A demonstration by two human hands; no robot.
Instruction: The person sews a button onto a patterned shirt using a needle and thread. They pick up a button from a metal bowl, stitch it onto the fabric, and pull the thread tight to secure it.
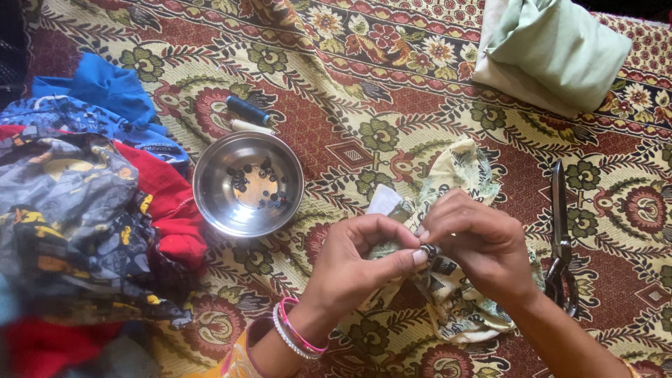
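left hand (353,262): fingers curled, thumb and forefinger pinched on the printed cloth (455,210) right under a small dark button (428,249); pink and white bangles (297,336) on the wrist.
right hand (476,241): closed, fingertips pressed on the button from above, touching the left thumb. Probably holds a needle, too small to confirm.
button: between both hands' fingertips, on a fold of the cloth, near the middle of the patterned rug's (392,91) near edge.
printed cloth: pale green and cream, bunched under and beyond the hands, a white label or patch showing at its left.
steel bowl (248,183): just left of the hands, on the rug, with loose dark buttons in it.
thread spools (248,115): one blue, one whitish, lying just beyond the bowl.
scissors (561,241): right of the right hand, flat on the rug, handles toward the near edge.
clothes pile (84,203): left edge, blue, red and grey printed garments.
folded green fabric (553,52): far right corner.
step, judged: fixing the button to the cloth.
doing it well: keep the fold taut under the left thumb, hold the button flat and square to the cloth, keep fingertips clear of the holes, and keep the loose cloth out from under the stitch.
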